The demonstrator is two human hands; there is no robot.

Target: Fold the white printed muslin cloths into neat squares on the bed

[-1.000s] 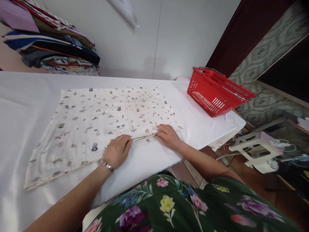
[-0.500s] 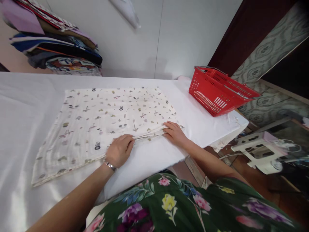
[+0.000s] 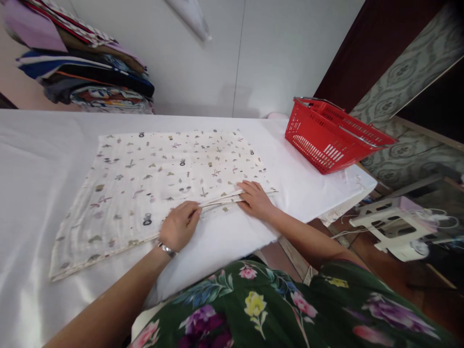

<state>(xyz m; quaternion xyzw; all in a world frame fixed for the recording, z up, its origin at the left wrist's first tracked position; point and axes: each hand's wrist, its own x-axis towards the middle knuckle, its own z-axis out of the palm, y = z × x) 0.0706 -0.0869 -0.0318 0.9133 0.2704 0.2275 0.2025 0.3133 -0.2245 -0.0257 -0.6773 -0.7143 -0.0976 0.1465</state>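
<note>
A white cloth (image 3: 170, 169) printed with small muted motifs lies folded in layers on the white-covered table. My left hand (image 3: 179, 224), with a silver bracelet at the wrist, is closed on the cloth's near edge around its middle. Farther right, my right hand (image 3: 255, 199) grips the same edge close to the right corner, fingers on top. Between the two hands the layered edges lie slightly apart. The thumb of my right hand is mostly hidden.
At the back right of the table (image 3: 319, 193) stands a red plastic basket (image 3: 319, 140). A stack of folded fabrics (image 3: 97, 72) rises at the back left. On the lower right, beyond the table, is a white sewing machine (image 3: 395, 227).
My right hand has shifted slightly left along the cloth's near edge, toward my left hand. My left hand and the cloth have stayed nearly in place.
</note>
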